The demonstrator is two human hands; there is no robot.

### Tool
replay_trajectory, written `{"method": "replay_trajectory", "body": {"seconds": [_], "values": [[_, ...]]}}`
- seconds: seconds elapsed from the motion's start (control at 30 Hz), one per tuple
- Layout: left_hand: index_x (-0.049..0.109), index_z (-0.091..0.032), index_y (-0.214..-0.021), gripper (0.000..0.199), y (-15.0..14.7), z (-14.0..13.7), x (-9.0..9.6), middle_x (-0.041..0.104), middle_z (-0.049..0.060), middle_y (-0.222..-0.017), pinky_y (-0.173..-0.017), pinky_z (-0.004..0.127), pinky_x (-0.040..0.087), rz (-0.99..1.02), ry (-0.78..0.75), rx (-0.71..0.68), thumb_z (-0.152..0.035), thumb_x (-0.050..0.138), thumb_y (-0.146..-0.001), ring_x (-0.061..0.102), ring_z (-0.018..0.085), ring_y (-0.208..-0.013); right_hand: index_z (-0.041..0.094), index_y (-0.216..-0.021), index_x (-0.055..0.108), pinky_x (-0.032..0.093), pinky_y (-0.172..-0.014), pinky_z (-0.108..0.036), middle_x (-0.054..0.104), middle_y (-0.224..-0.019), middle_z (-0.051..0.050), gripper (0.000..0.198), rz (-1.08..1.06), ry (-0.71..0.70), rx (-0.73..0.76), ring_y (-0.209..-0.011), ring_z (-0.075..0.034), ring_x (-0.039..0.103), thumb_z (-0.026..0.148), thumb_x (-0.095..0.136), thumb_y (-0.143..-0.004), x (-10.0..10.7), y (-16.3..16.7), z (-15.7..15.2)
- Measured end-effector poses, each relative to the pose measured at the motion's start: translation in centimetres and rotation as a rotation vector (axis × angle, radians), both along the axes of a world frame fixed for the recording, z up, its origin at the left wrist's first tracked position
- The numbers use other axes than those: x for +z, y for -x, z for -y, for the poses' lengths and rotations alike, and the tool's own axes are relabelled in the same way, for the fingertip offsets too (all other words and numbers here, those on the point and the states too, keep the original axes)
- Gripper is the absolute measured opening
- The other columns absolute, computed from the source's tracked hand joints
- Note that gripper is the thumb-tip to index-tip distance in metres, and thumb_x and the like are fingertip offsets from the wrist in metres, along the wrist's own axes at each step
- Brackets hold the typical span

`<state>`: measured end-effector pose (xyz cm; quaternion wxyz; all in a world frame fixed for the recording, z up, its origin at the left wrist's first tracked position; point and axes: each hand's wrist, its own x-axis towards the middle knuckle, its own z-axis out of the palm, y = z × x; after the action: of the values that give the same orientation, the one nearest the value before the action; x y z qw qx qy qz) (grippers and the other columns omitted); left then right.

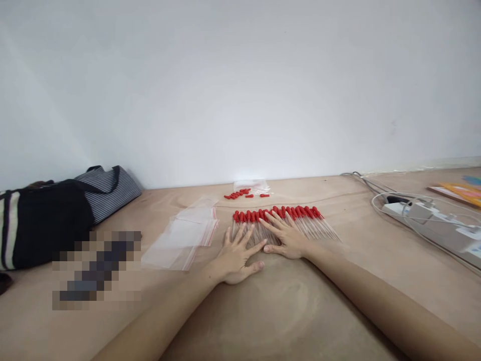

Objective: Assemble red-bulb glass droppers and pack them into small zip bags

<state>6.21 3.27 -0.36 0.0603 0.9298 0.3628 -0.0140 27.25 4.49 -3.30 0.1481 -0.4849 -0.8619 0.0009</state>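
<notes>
A row of droppers (pixel 315 225) with red rubber bulbs and thin clear tubes lies side by side on the table, bulbs toward the wall. My left hand (pixel 238 255) rests flat with fingers spread over the lower tubes at the row's left part. Fingers also spread, my right hand (pixel 287 238) lies across the middle of the row, its fingertips at the red bulbs. Both hands are open and grip nothing. Some tubes are hidden under them. Behind the row are several loose red bulbs (pixel 236 194) and a small pile of clear tubes (pixel 261 190).
Clear zip bags (pixel 184 233) with red seal lines lie overlapping at the left. Farther left are a black bag (pixel 56 220), a striped bag (pixel 116 188) and a pixelated dark object (pixel 101 271). A power strip (pixel 432 220) with cables stands at right, near colourful flat items (pixel 462 190).
</notes>
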Motion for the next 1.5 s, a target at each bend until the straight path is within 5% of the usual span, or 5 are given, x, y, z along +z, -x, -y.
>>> {"method": "replay_trajectory", "body": {"seconds": [0.43, 0.8, 1.03, 1.23, 1.5], "values": [[0.019, -0.031, -0.133, 0.062, -1.2, -3.1, -0.3, 0.001, 0.007, -0.144, -0.099, 0.056, 0.004, 0.019, 0.016, 0.103, -0.063, 0.020, -0.080, -0.003, 0.030, -0.129, 0.025, -0.132, 0.028, 0.009, -0.102, -0.051, 0.017, -0.141, -0.007, 0.073, -0.023, 0.002, 0.031, -0.128, -0.026, 0.017, 0.068, 0.032, -0.073, 0.0, -0.1, -4.2], [0.020, -0.034, -0.133, 0.054, -0.7, -3.3, -1.3, 0.008, 0.003, -0.144, -0.099, 0.055, 0.008, 0.138, -0.114, 0.079, -0.057, 0.024, -0.084, 0.002, 0.028, -0.130, 0.019, -0.135, 0.020, 0.005, -0.099, -0.056, 0.018, -0.140, -0.016, 0.101, 0.007, -0.135, 0.087, -0.127, -0.031, 0.017, 0.077, 0.043, -0.055, -0.3, -0.9, -3.4], [0.038, -0.023, -0.125, 0.042, 1.1, -1.5, -1.4, 0.036, 0.008, -0.134, -0.099, 0.047, 0.021, 0.300, -0.306, 0.178, -0.038, 0.034, -0.086, 0.025, 0.025, -0.125, 0.017, -0.119, 0.045, 0.024, -0.095, -0.047, 0.049, -0.118, -0.014, 0.048, -0.153, -0.301, -0.032, -0.111, -0.025, 0.042, 0.046, 0.041, -0.080, -0.3, -0.5, -0.4], [0.051, -0.015, -0.111, 0.037, 6.5, -0.4, -0.8, 0.052, 0.012, -0.117, -0.097, 0.041, 0.026, 0.247, -0.461, 0.462, -0.029, 0.045, -0.077, 0.036, 0.028, -0.117, 0.018, -0.102, 0.055, 0.035, -0.081, -0.039, 0.054, -0.102, -0.010, 0.028, -0.221, -0.294, -0.110, -0.093, -0.022, 0.050, 0.030, 0.045, -0.079, -0.8, -0.3, 2.2], [0.060, -0.014, -0.078, 0.030, 6.9, -1.1, 0.7, 0.065, 0.010, -0.085, -0.065, 0.032, 0.043, -0.036, -0.287, 0.671, -0.021, 0.032, -0.084, 0.061, 0.024, -0.078, 0.019, -0.091, 0.060, 0.034, -0.076, -0.037, 0.053, -0.096, -0.009, 0.021, -0.252, -0.291, -0.154, -0.086, -0.021, 0.049, 0.028, 0.045, -0.079, -0.7, 0.0, 1.9]]}}
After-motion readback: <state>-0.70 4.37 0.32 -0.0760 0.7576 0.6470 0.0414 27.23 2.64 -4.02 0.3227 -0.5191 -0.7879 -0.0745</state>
